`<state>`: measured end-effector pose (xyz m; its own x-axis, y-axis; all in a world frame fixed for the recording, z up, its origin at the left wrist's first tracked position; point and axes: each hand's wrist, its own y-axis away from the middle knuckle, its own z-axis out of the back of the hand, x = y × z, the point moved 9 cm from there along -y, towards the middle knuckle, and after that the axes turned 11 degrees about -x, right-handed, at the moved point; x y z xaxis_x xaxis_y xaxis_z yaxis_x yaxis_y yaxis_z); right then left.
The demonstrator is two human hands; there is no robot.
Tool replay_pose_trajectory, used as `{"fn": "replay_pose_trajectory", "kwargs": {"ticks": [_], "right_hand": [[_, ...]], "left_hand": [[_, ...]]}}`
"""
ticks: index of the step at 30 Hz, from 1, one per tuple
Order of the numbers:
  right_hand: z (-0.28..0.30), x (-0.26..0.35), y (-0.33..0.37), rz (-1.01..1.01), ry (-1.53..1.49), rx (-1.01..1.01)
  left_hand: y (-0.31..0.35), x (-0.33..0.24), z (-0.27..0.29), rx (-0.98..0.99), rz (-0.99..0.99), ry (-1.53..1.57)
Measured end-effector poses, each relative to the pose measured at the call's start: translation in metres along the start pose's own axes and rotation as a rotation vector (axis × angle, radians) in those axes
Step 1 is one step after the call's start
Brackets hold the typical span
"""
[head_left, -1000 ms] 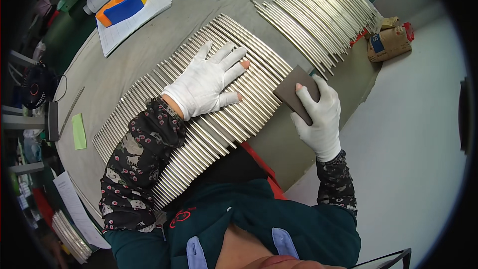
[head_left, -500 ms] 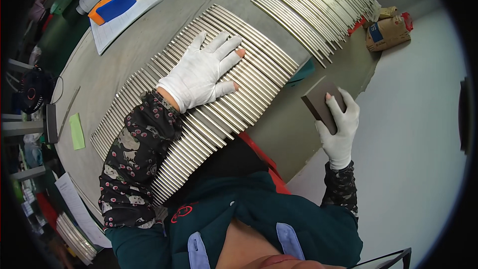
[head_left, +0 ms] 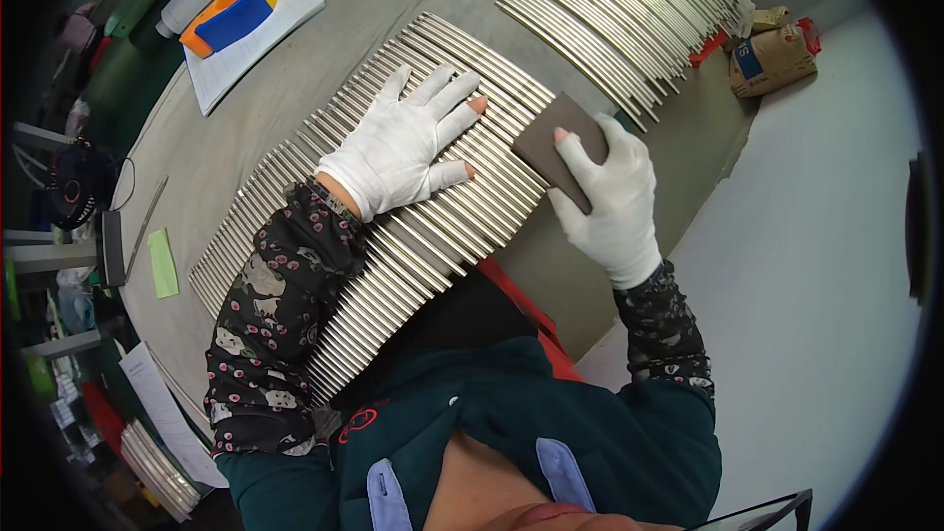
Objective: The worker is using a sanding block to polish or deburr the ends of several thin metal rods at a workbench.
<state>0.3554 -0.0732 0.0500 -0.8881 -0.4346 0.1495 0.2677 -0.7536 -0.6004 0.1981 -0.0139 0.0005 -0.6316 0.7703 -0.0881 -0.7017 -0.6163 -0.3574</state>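
Note:
A wide row of thin silvery metal rods [head_left: 497,192] lies side by side across the grey table in front of me. My left hand [head_left: 398,143], in a white glove with bare thumb and fingertip, rests flat on the rods with its fingers spread. At the right ends of the rods, my right hand [head_left: 618,206] grips a flat brown sanding sponge [head_left: 553,143] between thumb and fingers. The sponge covers some of the rod ends; whether it presses on them I cannot tell. That hand also wears a white glove.
A second bundle of metal rods [head_left: 610,25] lies at the far right of the table [head_left: 344,39]. An orange and blue tape dispenser [head_left: 231,20] sits on papers at the far left. A green note [head_left: 163,263] lies on the left. Beyond the right edge stands a brown bag [head_left: 772,64].
My right hand has swung left with the sanding sponge, from beyond the table edge to the right ends of the rods. My left hand stays flat on the rods.

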Motion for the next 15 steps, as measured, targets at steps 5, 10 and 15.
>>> {"fn": "replay_pose_trajectory", "kwargs": {"ticks": [5,10,15], "right_hand": [[0.024,-0.035,0.067,-0.094,0.104,0.121],[0.026,-0.004,0.063,-0.115,-0.090,0.126],[0.016,0.012,0.056,-0.058,-0.107,0.106]], "left_hand": [[-0.008,0.003,-0.013,0.062,0.003,0.022],[-0.015,0.005,-0.015,0.040,-0.011,-0.006],[-0.013,0.005,-0.015,0.042,0.008,-0.027]]}}
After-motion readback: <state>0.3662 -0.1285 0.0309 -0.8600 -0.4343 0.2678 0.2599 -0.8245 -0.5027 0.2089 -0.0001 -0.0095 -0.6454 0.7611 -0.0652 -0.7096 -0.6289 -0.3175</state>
